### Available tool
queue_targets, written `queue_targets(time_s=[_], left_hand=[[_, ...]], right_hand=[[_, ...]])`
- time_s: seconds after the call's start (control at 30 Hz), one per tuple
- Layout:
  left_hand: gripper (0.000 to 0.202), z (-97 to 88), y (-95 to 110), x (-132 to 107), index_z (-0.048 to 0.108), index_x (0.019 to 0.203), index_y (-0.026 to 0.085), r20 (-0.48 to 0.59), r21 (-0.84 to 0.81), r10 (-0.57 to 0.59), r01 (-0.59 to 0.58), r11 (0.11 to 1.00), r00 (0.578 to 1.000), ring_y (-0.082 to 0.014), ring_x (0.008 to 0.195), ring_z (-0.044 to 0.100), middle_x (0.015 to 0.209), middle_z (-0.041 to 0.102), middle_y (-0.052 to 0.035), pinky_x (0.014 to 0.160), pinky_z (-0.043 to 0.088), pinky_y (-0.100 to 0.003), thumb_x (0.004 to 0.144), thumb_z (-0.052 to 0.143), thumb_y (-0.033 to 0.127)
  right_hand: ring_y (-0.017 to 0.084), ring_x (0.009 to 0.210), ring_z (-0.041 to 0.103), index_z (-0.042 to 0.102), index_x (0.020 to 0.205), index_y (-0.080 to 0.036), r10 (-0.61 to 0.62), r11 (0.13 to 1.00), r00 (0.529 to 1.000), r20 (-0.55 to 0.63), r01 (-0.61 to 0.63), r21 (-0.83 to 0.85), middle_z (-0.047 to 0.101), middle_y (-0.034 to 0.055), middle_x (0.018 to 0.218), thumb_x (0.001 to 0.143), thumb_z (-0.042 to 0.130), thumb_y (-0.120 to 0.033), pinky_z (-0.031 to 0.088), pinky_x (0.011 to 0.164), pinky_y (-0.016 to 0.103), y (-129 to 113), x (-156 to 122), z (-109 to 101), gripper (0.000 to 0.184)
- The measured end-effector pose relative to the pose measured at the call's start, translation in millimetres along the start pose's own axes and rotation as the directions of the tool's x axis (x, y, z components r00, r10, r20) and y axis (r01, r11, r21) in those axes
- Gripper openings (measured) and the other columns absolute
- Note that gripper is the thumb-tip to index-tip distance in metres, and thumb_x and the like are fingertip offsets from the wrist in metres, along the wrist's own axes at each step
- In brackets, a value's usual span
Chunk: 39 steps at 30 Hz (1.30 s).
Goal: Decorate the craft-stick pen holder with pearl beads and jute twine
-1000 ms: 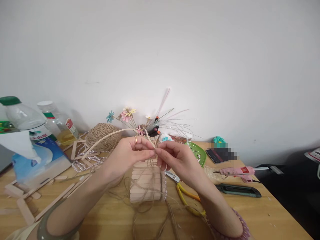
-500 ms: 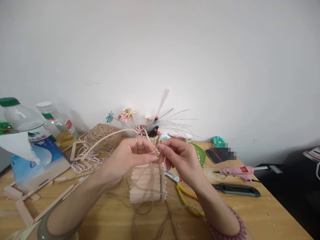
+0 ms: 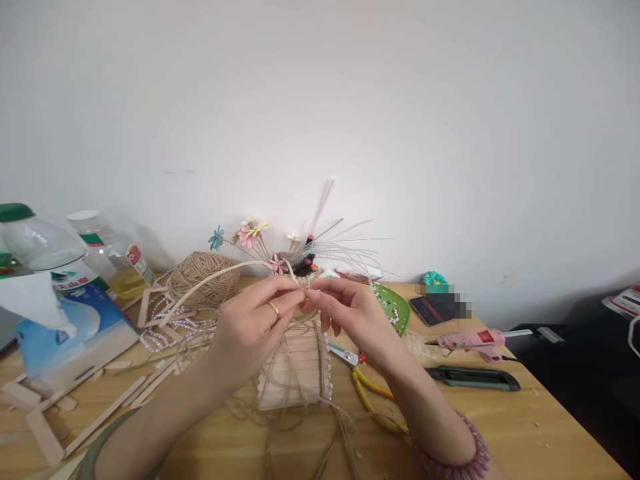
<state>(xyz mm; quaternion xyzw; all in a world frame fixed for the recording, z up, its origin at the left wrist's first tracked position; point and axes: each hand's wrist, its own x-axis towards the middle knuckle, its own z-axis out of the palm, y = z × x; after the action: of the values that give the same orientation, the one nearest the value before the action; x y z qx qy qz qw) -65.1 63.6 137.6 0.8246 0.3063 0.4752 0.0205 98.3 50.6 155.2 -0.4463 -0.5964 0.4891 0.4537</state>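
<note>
My left hand, with a ring on one finger, is pinched closed on thin jute twine. Fingertip to fingertip with it, my right hand pinches the same twine near a pale curved cord. The fingers hide the exact point where twine and cord meet. Below the hands is a small box of wooden craft sticks with pearl beads along its right edge. Loose strands of jute twine trail over its front and down across the table.
Scissors lie right of the box, by a green tray, a box cutter, a pink glue gun and a phone. Leftward are a twine ball, bead strings, a tissue box, bottles and craft sticks.
My left hand has turned, its back now facing me, and its fingertips have closed in on the right hand's. The right hand has shifted slightly left. The view has moved a little.
</note>
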Motion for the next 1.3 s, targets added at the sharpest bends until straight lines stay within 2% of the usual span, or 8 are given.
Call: queue_targets(time_s=[0.2, 0.33, 0.4, 0.47, 0.53, 0.63, 0.93, 1.3], left_hand=[[0.022, 1.0, -2.6, -2.9, 0.071, 0.094, 0.013, 0.036, 0.049, 0.122, -0.123, 0.991, 0.992, -0.0197, 0.091, 0.065, 0.097, 0.072, -0.0132, 0.083, 0.051, -0.028, 0.083, 0.052, 0.01], [0.013, -3.6, 0.7, 2.3, 0.071, 0.082, 0.015, 0.047, -0.216, -0.103, 0.111, 0.97, 0.994, -0.0178, 0.082, 0.066, 0.088, 0.072, -0.0089, 0.076, 0.052, -0.027, 0.079, 0.058, 0.016], [0.01, -6.0, 0.1, 6.1, 0.066, 0.072, 0.018, 0.154, -0.414, -0.346, 0.378, 0.828, 0.926, -0.0156, 0.075, 0.064, 0.078, 0.07, -0.0032, 0.07, 0.052, -0.025, 0.079, 0.059, 0.021], [0.007, -7.3, -2.9, 8.9, 0.063, 0.074, 0.02, 0.319, -0.562, -0.497, 0.583, 0.586, 0.807, -0.0135, 0.071, 0.063, 0.074, 0.067, 0.001, 0.066, 0.051, -0.023, 0.077, 0.064, 0.025], [0.014, -7.4, -6.9, 10.1, 0.063, 0.084, 0.021, 0.461, -0.623, -0.522, 0.68, 0.386, 0.718, -0.0127, 0.072, 0.062, 0.077, 0.067, 0.0022, 0.066, 0.05, -0.022, 0.073, 0.07, 0.026], [0.021, -6.9, -11.4, 10.1, 0.065, 0.089, 0.02, 0.591, -0.618, -0.459, 0.738, 0.271, 0.663, -0.0123, 0.078, 0.061, 0.082, 0.068, 0.0016, 0.071, 0.049, -0.022, 0.07, 0.073, 0.022], [0.013, -9.4, -12.7, 13.4, 0.065, 0.079, 0.019, 0.688, -0.547, -0.384, 0.787, 0.285, 0.616, -0.0119, 0.075, 0.059, 0.075, 0.064, 0.002, 0.071, 0.047, -0.022, 0.068, 0.073, 0.017], [0.01, -13.4, -17.8, 11.4, 0.075, 0.075, 0.023, 0.614, -0.523, -0.445, 0.759, 0.388, 0.651, -0.0123, 0.075, 0.06, 0.079, 0.069, 0.0014, 0.071, 0.046, -0.022, 0.07, 0.069, 0.019]], right_hand=[[0.005, 0.047, 0.039, 0.067, 0.074, -0.015, -0.003, 1.0, 1.0, -0.027, 0.004, 0.029, 0.055, -0.0033, 0.058, 0.075, 0.066, -0.041, 0.029, 0.043, 0.019, 5.6, 1.4, -1.3, 0.026], [0.005, 0.046, 0.037, 0.063, 0.07, -0.015, 0.0, 1.0, 1.0, -0.027, 0.0, 0.007, 0.054, -0.0039, 0.055, 0.076, 0.064, -0.039, 0.027, 0.043, 0.019, 5.0, -0.1, -0.9, 0.025], [0.005, 0.046, 0.036, 0.061, 0.068, -0.015, 0.005, 1.0, 1.0, -0.024, -0.005, -0.018, 0.053, -0.004, 0.054, 0.077, 0.062, -0.037, 0.026, 0.043, 0.019, 3.7, -1.1, 0.5, 0.024], [0.005, 0.047, 0.036, 0.059, 0.066, -0.015, -0.001, 0.999, 1.0, -0.031, -0.001, -0.048, 0.051, -0.0043, 0.054, 0.077, 0.061, -0.032, 0.025, 0.044, 0.019, 2.8, -1.7, 2.2, 0.021], [0.006, 0.048, 0.037, 0.058, 0.064, -0.015, -0.019, 0.997, 0.999, -0.034, 0.016, -0.078, 0.05, -0.0044, 0.055, 0.075, 0.061, -0.028, 0.026, 0.045, 0.019, 2.8, -1.8, 3.7, 0.017], [0.006, 0.05, 0.039, 0.056, 0.062, -0.015, -0.041, 0.994, 0.999, -0.014, 0.039, -0.107, 0.049, -0.0043, 0.055, 0.073, 0.06, -0.024, 0.028, 0.046, 0.019, 4.2, -1.4, 5.0, 0.015], [0.008, 0.051, 0.043, 0.06, 0.067, -0.015, -0.017, 0.985, 0.999, 0.036, 0.023, -0.171, 0.053, -0.0024, 0.057, 0.076, 0.059, -0.031, 0.031, 0.047, 0.02, 4.9, -3.5, 3.0, 0.019], [0.006, 0.048, 0.037, 0.054, 0.062, -0.016, -0.045, 0.959, 0.999, 0.023, 0.05, -0.28, 0.045, -0.0058, 0.053, 0.074, 0.056, -0.02, 0.027, 0.044, 0.018, 3.9, -4.7, 3.4, 0.013]])
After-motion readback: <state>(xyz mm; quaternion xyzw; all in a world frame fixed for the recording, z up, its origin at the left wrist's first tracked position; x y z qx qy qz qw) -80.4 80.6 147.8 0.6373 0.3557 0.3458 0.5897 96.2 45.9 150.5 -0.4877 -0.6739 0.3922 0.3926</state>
